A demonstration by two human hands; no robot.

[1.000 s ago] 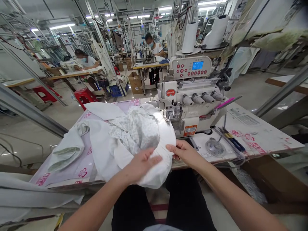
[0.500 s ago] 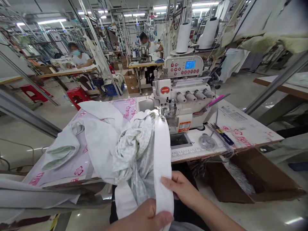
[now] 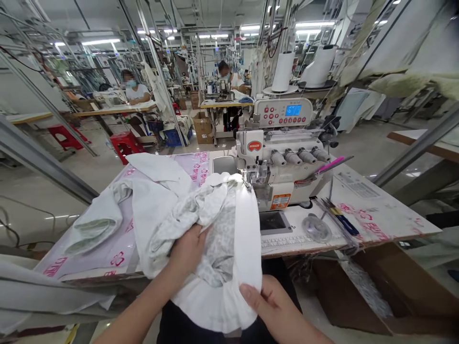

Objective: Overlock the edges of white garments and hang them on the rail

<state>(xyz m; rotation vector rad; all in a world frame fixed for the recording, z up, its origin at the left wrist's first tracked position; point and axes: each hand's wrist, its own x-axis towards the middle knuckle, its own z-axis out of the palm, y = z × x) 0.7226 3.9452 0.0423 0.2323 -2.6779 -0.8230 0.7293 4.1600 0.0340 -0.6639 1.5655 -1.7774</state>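
Observation:
A white and pale green patterned garment (image 3: 217, 251) lies bunched at the front of the sewing machine (image 3: 276, 162), its white band (image 3: 247, 229) running up under the presser foot. My right hand (image 3: 263, 296) pinches the edge of this band near the lap, thumb on top. Over the patterned cloth, my left hand (image 3: 188, 251) reaches into the folds; its fingertips are partly covered by fabric, and I cannot tell how firmly they grip. More white cloth (image 3: 96, 220) from the garment spreads over the left of the table.
Scissors with dark blue handles (image 3: 344, 220) and a clear round spool (image 3: 316, 228) lie right of the machine. An open cardboard box (image 3: 358, 286) stands below on the right. Thread cones (image 3: 283, 71) rise behind. Two people work at tables farther back.
My left hand has let go of the band's lower end and moved up onto the patterned folds. The band's lower part now curves round to the left. My right hand still holds the band.

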